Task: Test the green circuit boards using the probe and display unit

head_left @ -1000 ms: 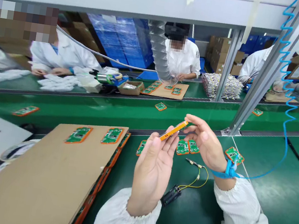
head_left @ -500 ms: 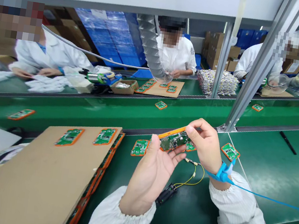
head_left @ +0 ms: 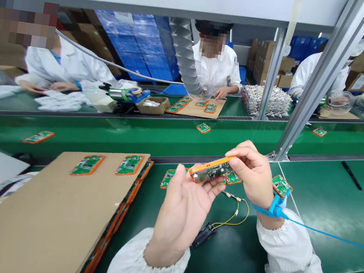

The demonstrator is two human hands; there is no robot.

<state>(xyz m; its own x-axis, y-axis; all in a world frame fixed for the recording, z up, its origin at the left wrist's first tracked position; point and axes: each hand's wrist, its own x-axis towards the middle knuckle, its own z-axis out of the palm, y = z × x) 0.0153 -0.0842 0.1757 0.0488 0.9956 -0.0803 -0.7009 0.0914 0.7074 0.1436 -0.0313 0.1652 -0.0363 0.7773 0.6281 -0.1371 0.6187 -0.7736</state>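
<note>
My right hand (head_left: 253, 178) pinches the right end of a green circuit board with an orange frame (head_left: 213, 170), tilted so its frame edge faces up. Beneath the board's left end, my left hand (head_left: 187, 205) is palm up with the thumb apart. Its fingers stretch under the board; whether they touch it I cannot tell. Behind my hands, partly hidden, lie a circuit board (head_left: 166, 179) and another board (head_left: 233, 178). A further board (head_left: 282, 185) rests beside my right wrist. Below the hands is a black battery holder (head_left: 204, 235) with yellow wires (head_left: 245, 219).
At left, a cardboard sheet (head_left: 55, 209) covers stacked boards and carries two boards. A green conveyor (head_left: 134, 136) with several boards runs behind the bench. A metal post (head_left: 311, 92) rises at right, near a black pen (head_left: 351, 175). Co-workers (head_left: 214, 68) sit opposite. A blue wrist cord (head_left: 331, 237) trails right.
The held board has tipped, showing more of its orange edge and less of its green face. My left thumb has moved away from it. Boards on the conveyor have shifted right in view.
</note>
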